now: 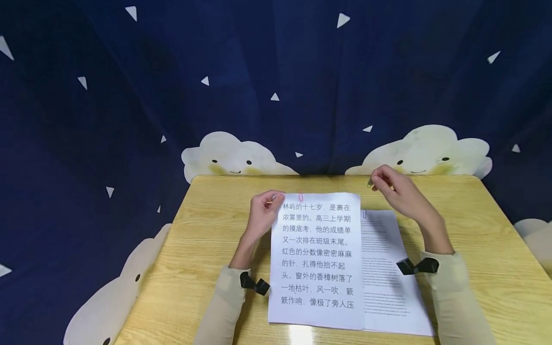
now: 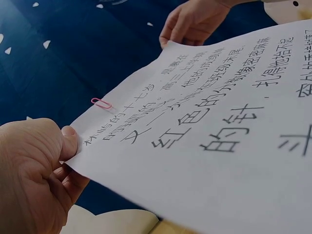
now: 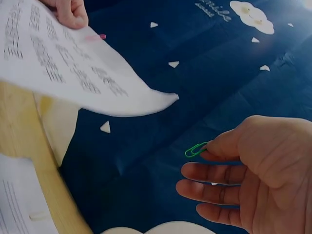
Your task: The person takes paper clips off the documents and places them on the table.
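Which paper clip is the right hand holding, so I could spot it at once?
Start at the wooden table and find the right hand raised over its far edge, beyond the sheets. Pinched at its fingertips is a green paper clip, loose in the air, unlike the pink paper clip already on the top edge of the large-print sheet.

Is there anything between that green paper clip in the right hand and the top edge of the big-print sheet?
Nothing visible. The right hand pinches the green paper clip in open air beyond the sheet's free top corner. The left hand holds the other top corner, and the pink clip already sits on that edge near it.
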A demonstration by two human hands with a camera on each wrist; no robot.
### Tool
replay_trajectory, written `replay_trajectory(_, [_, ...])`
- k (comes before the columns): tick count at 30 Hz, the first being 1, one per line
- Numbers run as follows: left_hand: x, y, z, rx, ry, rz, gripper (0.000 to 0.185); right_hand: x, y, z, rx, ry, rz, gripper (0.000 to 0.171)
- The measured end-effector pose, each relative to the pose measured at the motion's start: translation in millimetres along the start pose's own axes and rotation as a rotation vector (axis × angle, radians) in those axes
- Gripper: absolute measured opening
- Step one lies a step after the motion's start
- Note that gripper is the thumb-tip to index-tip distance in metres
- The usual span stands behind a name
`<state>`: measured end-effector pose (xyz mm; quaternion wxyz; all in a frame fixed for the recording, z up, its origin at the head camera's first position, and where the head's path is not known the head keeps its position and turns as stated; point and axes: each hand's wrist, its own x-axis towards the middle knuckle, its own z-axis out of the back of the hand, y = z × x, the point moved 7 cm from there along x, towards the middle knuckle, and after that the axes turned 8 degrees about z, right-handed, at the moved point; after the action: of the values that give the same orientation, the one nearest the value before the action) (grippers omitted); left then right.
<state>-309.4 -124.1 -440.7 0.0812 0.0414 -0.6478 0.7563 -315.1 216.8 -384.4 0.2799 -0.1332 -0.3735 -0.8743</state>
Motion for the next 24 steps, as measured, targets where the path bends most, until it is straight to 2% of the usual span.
replay_trajectory(16, [-1.3, 7.8, -1.1, 0.0, -0.004, 0.021, 0.015, -18.6, -27.8, 20.5, -0.057, -0.015, -0.014, 0.013])
replay_trajectory(24, [0.8, 6.2, -4.0, 0.003, 0.006, -0.004, 0.014, -24.8, -48.1, 38.0, -0.071, -0.007, -0.114, 0.02])
